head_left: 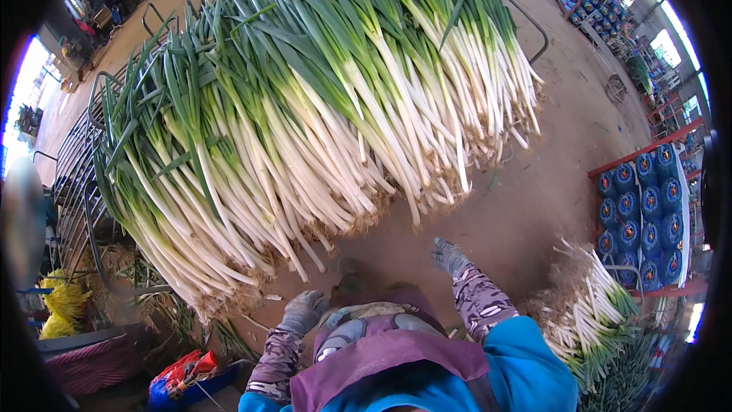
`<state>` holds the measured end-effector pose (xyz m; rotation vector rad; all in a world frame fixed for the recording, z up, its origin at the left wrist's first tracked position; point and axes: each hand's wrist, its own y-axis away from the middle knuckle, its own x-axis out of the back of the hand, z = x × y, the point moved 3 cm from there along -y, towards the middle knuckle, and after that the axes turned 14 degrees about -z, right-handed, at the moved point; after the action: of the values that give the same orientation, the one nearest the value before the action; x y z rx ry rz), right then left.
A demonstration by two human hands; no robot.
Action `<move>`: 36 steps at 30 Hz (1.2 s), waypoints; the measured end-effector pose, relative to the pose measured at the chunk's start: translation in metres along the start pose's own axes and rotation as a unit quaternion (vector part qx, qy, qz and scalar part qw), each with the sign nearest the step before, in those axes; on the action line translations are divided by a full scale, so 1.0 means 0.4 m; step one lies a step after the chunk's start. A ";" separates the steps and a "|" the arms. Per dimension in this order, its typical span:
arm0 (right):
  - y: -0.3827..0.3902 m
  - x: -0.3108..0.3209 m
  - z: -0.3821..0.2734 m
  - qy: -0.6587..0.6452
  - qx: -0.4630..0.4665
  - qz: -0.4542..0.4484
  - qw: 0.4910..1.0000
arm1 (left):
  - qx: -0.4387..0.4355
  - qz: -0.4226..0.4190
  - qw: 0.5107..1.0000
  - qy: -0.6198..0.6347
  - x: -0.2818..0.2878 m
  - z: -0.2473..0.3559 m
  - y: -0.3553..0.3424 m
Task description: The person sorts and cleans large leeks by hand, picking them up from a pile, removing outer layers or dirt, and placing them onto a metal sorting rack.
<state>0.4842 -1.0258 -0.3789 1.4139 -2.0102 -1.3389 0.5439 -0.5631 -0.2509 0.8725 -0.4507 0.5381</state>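
Gray-gloved, the left hand (303, 311) and right hand (451, 258) hover well apart, short of the near edge of a metal rack (545, 34) heaped with green onions (305, 152), roots toward the hands. The right's fingers are outstretched (whether the left's are curled, one cannot tell). A smaller onion pile (595, 294) lies beyond the rack's near right corner.

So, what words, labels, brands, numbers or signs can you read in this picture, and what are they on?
No text can be read anywhere here.
Stacked blue rolls at the right: small coloured marks on their ends, too small to read.
Farther blue stack at the upper right: too small to make out any lettering.
Long green onions: no labels to be seen.
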 end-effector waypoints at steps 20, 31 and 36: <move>-0.281 -0.189 -0.144 -0.382 -0.179 -0.199 0.885 | 0.128 -0.086 0.985 0.080 -0.003 0.440 -0.333; -0.246 -0.034 -0.571 0.568 0.226 -0.150 0.777 | 0.099 0.016 0.989 0.110 0.056 0.539 -0.394; -0.156 -0.296 -0.939 0.646 0.326 0.059 0.687 | 0.063 -0.036 0.993 0.089 0.045 0.540 -0.431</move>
<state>0.8378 -1.1137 -0.2173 1.6402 -1.3892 0.5928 0.6302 -0.8245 -0.2204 0.9497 -0.2241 0.5766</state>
